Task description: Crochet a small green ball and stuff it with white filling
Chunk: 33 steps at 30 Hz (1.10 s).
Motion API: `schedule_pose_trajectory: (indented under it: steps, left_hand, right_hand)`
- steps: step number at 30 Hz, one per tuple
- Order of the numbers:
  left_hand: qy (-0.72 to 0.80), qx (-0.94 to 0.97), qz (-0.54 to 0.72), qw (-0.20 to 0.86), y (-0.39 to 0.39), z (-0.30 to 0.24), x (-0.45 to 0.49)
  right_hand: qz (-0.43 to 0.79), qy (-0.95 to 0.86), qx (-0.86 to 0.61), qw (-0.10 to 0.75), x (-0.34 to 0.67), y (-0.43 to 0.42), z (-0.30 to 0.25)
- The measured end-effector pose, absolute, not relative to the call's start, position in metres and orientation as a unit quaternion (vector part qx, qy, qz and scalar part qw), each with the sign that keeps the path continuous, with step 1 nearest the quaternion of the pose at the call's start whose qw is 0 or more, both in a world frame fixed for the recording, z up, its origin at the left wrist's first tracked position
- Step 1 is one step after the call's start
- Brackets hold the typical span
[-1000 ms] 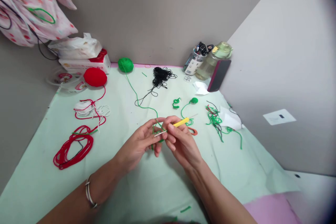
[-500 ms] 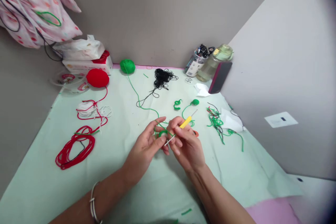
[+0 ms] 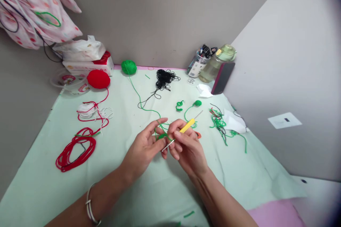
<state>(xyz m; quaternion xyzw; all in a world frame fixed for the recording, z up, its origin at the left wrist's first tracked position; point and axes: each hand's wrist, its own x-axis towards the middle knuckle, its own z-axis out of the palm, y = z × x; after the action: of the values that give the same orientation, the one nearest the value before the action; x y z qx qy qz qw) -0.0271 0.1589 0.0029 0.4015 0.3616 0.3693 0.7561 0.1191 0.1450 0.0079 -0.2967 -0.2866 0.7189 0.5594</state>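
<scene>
My left hand (image 3: pixel 145 147) pinches a small green crocheted piece (image 3: pixel 161 136), with green yarn running over its raised forefinger. The yarn (image 3: pixel 138 96) trails back across the table to a green yarn ball (image 3: pixel 129 67) at the rear. My right hand (image 3: pixel 188 148) is closed on a crochet hook with a yellow handle (image 3: pixel 187 126); its metal tip (image 3: pixel 167 145) sits just below the green piece. Both hands hover above the pale green table cover (image 3: pixel 149 191), near its middle.
A red yarn ball (image 3: pixel 98 79), a red yarn coil (image 3: pixel 76 149) and white thread (image 3: pixel 86 110) lie left. Black thread (image 3: pixel 163 78) is at the back. Green scraps (image 3: pixel 222 124), a small green piece (image 3: pixel 197 103), a jar of tools (image 3: pixel 198 64), a bottle (image 3: pixel 217 62) and a phone (image 3: pixel 223 77) are right.
The hook has swung from pointing left to pointing down-left, its tip dropping below the green piece. Both hands have shifted slightly towards me.
</scene>
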Motion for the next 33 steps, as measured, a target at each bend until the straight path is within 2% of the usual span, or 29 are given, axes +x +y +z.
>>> schedule_pose_trajectory:
  steps: [7, 13, 17, 21, 25, 28, 30, 33]
  left_hand:
    - [0.31, 0.402, 0.361, 0.782, 0.16, -0.009, -0.022]
    - [0.383, 0.374, 0.365, 0.761, 0.169, -0.012, -0.027]
    - [0.429, 0.385, 0.41, 0.707, 0.166, -0.007, -0.027]
    - [0.445, 0.488, 0.464, 0.59, 0.159, -0.01, -0.024]
    - [0.365, 0.691, 0.532, 0.327, 0.157, -0.02, -0.026]
    - [0.314, 0.789, 0.506, 0.152, 0.158, -0.022, -0.03]
    - [0.315, 0.818, 0.47, 0.105, 0.159, -0.021, -0.032]
    - [0.337, 0.831, 0.427, 0.118, 0.156, -0.018, -0.031]
  right_hand:
    - [0.733, -0.285, -0.303, 0.539, 0.117, 0.142, 0.001]
    - [0.727, -0.196, -0.308, 0.582, 0.118, 0.152, -0.002]
    - [0.735, -0.142, -0.305, 0.589, 0.118, 0.154, 0.001]
    - [0.747, -0.085, -0.29, 0.592, 0.119, 0.153, 0.009]
    - [0.753, -0.014, -0.292, 0.589, 0.122, 0.153, 0.017]
    - [0.753, 0.028, -0.296, 0.587, 0.125, 0.154, 0.02]
    - [0.75, 0.048, -0.297, 0.589, 0.126, 0.154, 0.02]
    - [0.748, 0.069, -0.294, 0.591, 0.128, 0.153, 0.02]
